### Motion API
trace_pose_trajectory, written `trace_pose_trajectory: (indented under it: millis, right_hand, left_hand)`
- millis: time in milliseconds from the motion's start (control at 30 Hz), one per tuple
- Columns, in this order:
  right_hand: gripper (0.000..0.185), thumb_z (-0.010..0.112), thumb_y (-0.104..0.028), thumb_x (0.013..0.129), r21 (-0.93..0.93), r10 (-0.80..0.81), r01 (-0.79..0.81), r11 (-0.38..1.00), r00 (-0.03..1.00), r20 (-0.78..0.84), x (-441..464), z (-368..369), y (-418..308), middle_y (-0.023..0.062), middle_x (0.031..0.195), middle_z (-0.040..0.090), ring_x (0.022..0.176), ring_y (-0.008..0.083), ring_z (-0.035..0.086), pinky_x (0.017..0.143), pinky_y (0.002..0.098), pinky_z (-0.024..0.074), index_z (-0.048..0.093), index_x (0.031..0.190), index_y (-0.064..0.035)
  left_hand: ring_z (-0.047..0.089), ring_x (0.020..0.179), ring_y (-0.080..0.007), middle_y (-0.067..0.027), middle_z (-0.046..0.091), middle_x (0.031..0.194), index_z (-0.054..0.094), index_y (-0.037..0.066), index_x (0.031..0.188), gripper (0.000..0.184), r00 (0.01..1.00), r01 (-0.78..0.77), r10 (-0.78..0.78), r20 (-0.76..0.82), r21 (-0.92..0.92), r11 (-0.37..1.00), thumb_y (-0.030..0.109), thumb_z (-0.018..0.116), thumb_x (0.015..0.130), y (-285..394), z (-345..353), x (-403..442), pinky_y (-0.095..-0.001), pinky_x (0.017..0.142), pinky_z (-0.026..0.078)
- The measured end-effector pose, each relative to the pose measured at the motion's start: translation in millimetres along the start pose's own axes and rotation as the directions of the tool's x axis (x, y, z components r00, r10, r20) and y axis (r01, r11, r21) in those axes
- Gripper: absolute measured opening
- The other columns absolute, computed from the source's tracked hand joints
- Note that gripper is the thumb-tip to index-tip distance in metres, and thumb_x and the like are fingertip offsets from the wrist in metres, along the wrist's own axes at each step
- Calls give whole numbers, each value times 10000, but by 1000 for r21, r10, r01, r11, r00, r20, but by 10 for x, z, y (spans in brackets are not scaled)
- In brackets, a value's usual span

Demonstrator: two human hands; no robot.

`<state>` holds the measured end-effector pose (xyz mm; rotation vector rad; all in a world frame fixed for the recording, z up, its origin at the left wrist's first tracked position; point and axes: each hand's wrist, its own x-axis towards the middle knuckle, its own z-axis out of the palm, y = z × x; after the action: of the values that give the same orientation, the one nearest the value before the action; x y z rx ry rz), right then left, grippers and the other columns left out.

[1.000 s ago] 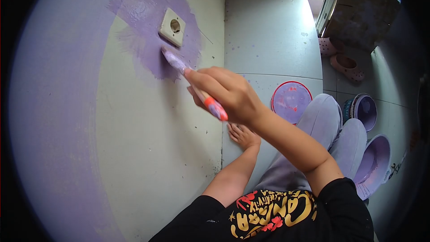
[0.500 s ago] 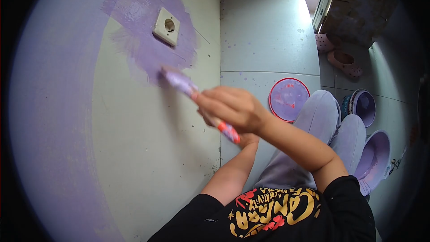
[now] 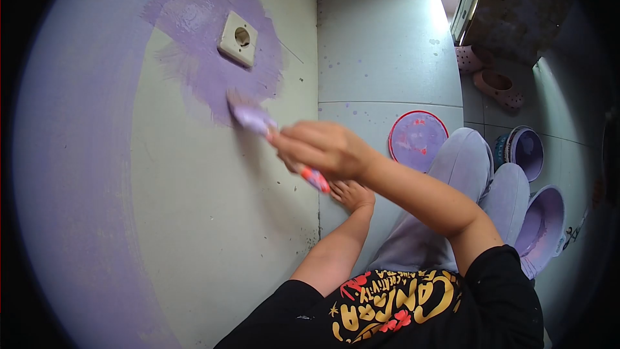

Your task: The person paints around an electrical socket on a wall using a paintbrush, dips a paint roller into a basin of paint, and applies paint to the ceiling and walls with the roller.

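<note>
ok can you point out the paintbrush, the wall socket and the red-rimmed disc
Paintbrush (image 3: 254, 118): head view, on the purple-coated brush head.
Wall socket (image 3: 241, 37): head view, on its round opening.
Red-rimmed disc (image 3: 418, 141): head view, on its paint-smeared middle.

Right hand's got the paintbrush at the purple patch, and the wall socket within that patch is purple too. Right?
One fix: the wall socket is off-white, not purple, as the head view shows. The rest stands: the right hand holds the paintbrush at the purple patch around it.
</note>
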<state>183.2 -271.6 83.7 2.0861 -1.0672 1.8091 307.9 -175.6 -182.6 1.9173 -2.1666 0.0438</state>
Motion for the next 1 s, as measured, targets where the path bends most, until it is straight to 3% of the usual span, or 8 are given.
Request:
trace_pose_trajectory:
  millis: [133, 267, 300, 333, 467, 533, 767, 1000]
  right_hand:
    - [402, 692, -58, 817, 48, -41, 41, 998, 999, 0, -236, -46, -334, 71, 939, 630, 753, 199, 650, 595, 303, 530, 602, 1201, 18]
    - [295, 708, 30, 807, 54, 239, -233, 971, 938, -250, -316, -62, -235, 136, 1003, 683, 742, 209, 672, 633, 303, 552, 635, 1092, 21]
    - [217, 679, -47, 886, 703, 750, -459, 544, 640, -163, -327, -56, -254, 139, 993, 697, 759, 191, 674, 667, 309, 557, 637, 1089, 15]
    - [253, 628, -128, 945, 841, 913, -493, 222, 409, -2, -273, -149, -132, 127, 981, 698, 782, 174, 670, 715, 302, 555, 618, 1141, 33]
    - [232, 579, -181, 981, 973, 976, -192, -131, 146, 160, -316, -127, 323, 130, 972, 690, 884, 169, 672, 799, 264, 549, 618, 1074, 28]
    - [208, 584, -175, 978, 971, 971, -84, -225, 69, 231, -322, -4, 417, 128, 987, 688, 885, 168, 673, 802, 265, 559, 617, 1046, 19]
    - [174, 625, -169, 948, 912, 918, 108, -395, 1, 397, -308, 403, 488, 116, 940, 689, 857, 166, 673, 792, 252, 566, 627, 977, 2]
    - [190, 637, -187, 941, 927, 928, -25, -373, 4, 373, -552, 615, 509, 109, 964, 686, 877, 159, 664, 797, 257, 564, 628, 986, -2]
  left_hand:
    - [284, 1433, -402, -259, 340, 1499, 428, 42, 1413, 612, 1000, 14, -14, -15, -5, 1000, 424, 529, 945, 7, 74, -16, -560, 1143, 233]
    - [276, 1437, -400, -257, 331, 1504, 420, 40, 1419, 625, 999, 24, -24, -35, -5, 1000, 422, 539, 938, -69, 219, -41, -561, 1147, 227]
    - [271, 1439, -403, -253, 338, 1502, 431, 38, 1413, 608, 996, -53, 47, -79, -82, 995, 426, 524, 954, -227, 417, -139, -565, 1149, 219]
    - [275, 1437, -406, -252, 343, 1499, 441, 39, 1405, 592, 998, -16, 12, -54, -71, 997, 426, 516, 963, -102, 208, -68, -567, 1146, 222]
    - [229, 1457, -383, -233, 279, 1530, 350, 65, 1454, 628, 999, 17, -19, -33, -66, 998, 285, 585, 915, 48, -42, 8, -537, 1155, 201]
    - [279, 1433, -403, -244, 333, 1501, 426, 52, 1412, 567, 999, 13, -16, -52, -55, 998, 377, 524, 957, 43, -32, -3, -560, 1139, 231]
    - [282, 1433, -406, -238, 340, 1501, 433, 58, 1413, 572, 998, 17, -20, -57, -62, 998, 400, 511, 961, -22, 88, 0, -558, 1140, 230]
    - [260, 1443, -407, -241, 304, 1515, 364, 70, 1456, 625, 997, 70, -73, -6, -190, 979, 348, 563, 933, 50, -74, 39, -555, 1152, 211]
